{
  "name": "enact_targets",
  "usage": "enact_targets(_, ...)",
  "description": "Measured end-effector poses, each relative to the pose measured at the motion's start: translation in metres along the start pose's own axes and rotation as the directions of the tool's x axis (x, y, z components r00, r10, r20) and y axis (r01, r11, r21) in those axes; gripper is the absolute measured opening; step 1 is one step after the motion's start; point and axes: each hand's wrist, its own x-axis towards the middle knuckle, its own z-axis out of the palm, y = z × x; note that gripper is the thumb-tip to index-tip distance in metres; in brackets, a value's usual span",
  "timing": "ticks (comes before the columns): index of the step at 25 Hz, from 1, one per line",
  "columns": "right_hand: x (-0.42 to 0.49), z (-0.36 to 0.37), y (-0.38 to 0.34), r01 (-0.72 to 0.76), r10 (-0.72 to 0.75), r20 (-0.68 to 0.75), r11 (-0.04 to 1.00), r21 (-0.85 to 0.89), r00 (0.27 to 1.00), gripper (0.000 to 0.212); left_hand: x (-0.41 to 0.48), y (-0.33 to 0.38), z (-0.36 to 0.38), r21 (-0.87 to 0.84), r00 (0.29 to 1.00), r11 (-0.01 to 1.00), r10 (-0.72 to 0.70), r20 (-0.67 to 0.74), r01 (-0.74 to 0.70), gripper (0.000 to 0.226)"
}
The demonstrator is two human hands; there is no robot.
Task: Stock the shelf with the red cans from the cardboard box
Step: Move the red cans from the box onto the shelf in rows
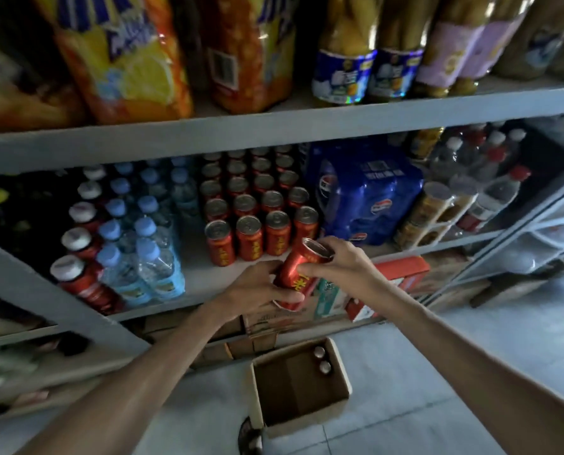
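Left hand (254,289), right hand (339,261), both holding tilted red can (294,270)

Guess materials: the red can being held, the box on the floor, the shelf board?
The red can: likely metal, with a glossy printed red wall that catches highlights and a silvery rim. The box: brown cardboard, matte, with folded flaps. The shelf board: flat grey painted finish, matte; whether it is metal or wood underneath cannot be told.

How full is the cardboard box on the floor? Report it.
Nearly empty. Only two can tops show, in its far right corner; the rest of the cardboard box is bare bottom.
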Motion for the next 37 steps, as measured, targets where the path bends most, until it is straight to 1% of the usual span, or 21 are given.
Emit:
enact_targets(2, 0.018, 0.022, -0.011, 0.043, -0.043, -0.006, 0.999, 0.000, 0.999, 0.028, -0.008, -0.014, -0.016, -0.010, 0.995, 1.000, 0.022, -0.093, -0.023, 0.063)
enact_targets(4, 0.034, 0.045, -0.017, 0.113, -0.113, -0.022, 0.994, 0.005, 0.993, 0.036, -0.015, -0.027, -0.027, 0.047, 0.971, 0.999, 0.016, -0.237, -0.005, 0.052)
enact_targets(6, 0.050, 0.068, -0.020, 0.172, -0.172, -0.041, 0.985, -0.020, 0.984, 0.051, -0.020, -0.044, -0.033, 0.116, 0.903, 0.991, -0.012, -0.429, 0.069, 0.045)
enact_targets(7, 0.057, 0.079, -0.021, 0.193, -0.195, -0.047, 0.980, -0.046, 0.980, 0.056, -0.021, -0.053, -0.037, 0.117, 0.859, 0.987, -0.036, -0.510, 0.112, 0.045)
enact_targets(8, 0.064, 0.087, -0.021, 0.218, -0.223, -0.050, 0.972, -0.083, 0.974, 0.060, -0.021, -0.060, -0.042, 0.088, 0.828, 0.986, -0.071, -0.556, 0.144, 0.045)
enact_targets(9, 0.071, 0.095, -0.020, 0.246, -0.254, -0.046, 0.961, -0.128, 0.966, 0.063, -0.020, -0.067, -0.047, 0.049, 0.817, 0.983, -0.118, -0.565, 0.176, 0.045)
enact_targets(10, 0.077, 0.101, -0.018, 0.271, -0.281, -0.038, 0.947, -0.171, 0.959, 0.066, -0.019, -0.071, -0.052, 0.015, 0.822, 0.979, -0.164, -0.546, 0.205, 0.044)
enact_targets(11, 0.082, 0.107, -0.015, 0.290, -0.303, -0.031, 0.933, -0.212, 0.953, 0.069, -0.016, -0.076, -0.056, 0.007, 0.831, 0.971, -0.201, -0.519, 0.239, 0.043)
enact_targets(13, 0.089, 0.117, -0.009, 0.329, -0.345, -0.011, 0.903, -0.275, 0.938, 0.074, -0.011, -0.081, -0.057, 0.050, 0.832, 0.951, -0.240, -0.499, 0.305, 0.041)
enact_targets(15, 0.093, 0.125, -0.004, 0.374, -0.390, 0.011, 0.874, -0.309, 0.921, 0.072, -0.006, -0.084, -0.057, 0.092, 0.831, 0.932, -0.264, -0.490, 0.351, 0.037)
enact_targets(17, 0.094, 0.132, -0.003, 0.398, -0.414, 0.018, 0.862, -0.314, 0.910, 0.067, -0.002, -0.087, -0.056, 0.082, 0.827, 0.920, -0.303, -0.473, 0.384, 0.041)
enact_targets(19, 0.094, 0.136, -0.002, 0.381, -0.404, 0.009, 0.855, -0.352, 0.915, 0.065, 0.001, -0.092, -0.055, 0.073, 0.824, 0.914, -0.322, -0.466, 0.399, 0.044)
enact_targets(22, 0.095, 0.138, -0.002, 0.321, -0.390, -0.030, 0.798, -0.511, 0.920, 0.069, 0.004, -0.095, -0.054, 0.084, 0.837, 0.918, -0.313, -0.450, 0.388, 0.039)
enact_targets(24, 0.097, 0.138, -0.002, 0.304, -0.378, -0.022, 0.775, -0.554, 0.925, 0.073, 0.007, -0.096, -0.054, 0.106, 0.837, 0.911, -0.314, -0.448, 0.398, 0.036)
enact_targets(28, 0.096, 0.142, 0.003, 0.306, -0.376, -0.009, 0.769, -0.561, 0.927, 0.074, 0.009, -0.096, -0.054, 0.107, 0.828, 0.899, -0.338, -0.448, 0.425, 0.031)
enact_targets(31, 0.094, 0.143, 0.006, 0.334, -0.396, -0.006, 0.784, -0.523, 0.918, 0.074, 0.012, -0.094, -0.053, 0.125, 0.811, 0.883, -0.350, -0.469, 0.453, 0.025)
enact_targets(33, 0.093, 0.142, 0.008, 0.347, -0.405, -0.008, 0.794, -0.498, 0.914, 0.073, 0.012, -0.093, -0.052, 0.145, 0.813, 0.877, -0.347, -0.468, 0.457, 0.022)
enact_targets(37, 0.094, 0.145, 0.008, 0.344, -0.404, -0.015, 0.797, -0.497, 0.915, 0.072, 0.012, -0.093, -0.050, 0.142, 0.821, 0.887, -0.333, -0.464, 0.440, 0.026)
